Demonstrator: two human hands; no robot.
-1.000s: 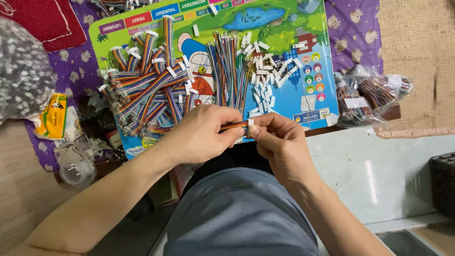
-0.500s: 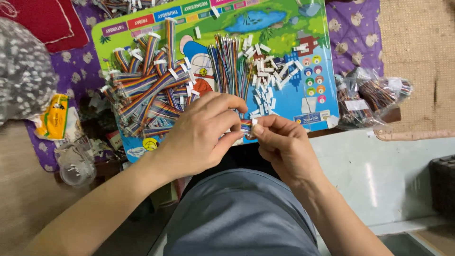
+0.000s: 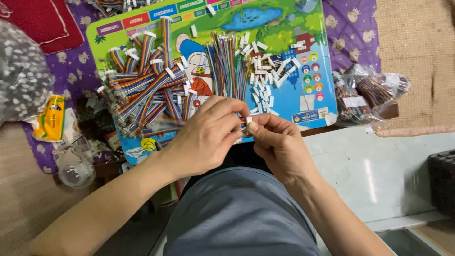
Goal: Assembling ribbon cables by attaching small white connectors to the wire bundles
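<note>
Your left hand (image 3: 208, 137) and right hand (image 3: 279, 142) meet fingertip to fingertip just below the colourful board (image 3: 303, 28), both pinched shut on one short rainbow ribbon cable (image 3: 243, 124). Its long axis runs upright between them, white connector (image 3: 249, 120) nearer your right fingers.

Short rainbow ribbon cable (image 3: 243, 124), white-tipped

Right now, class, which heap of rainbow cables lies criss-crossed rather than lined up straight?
The left heap on the colourful board; the middle bundle lies in parallel.
</note>
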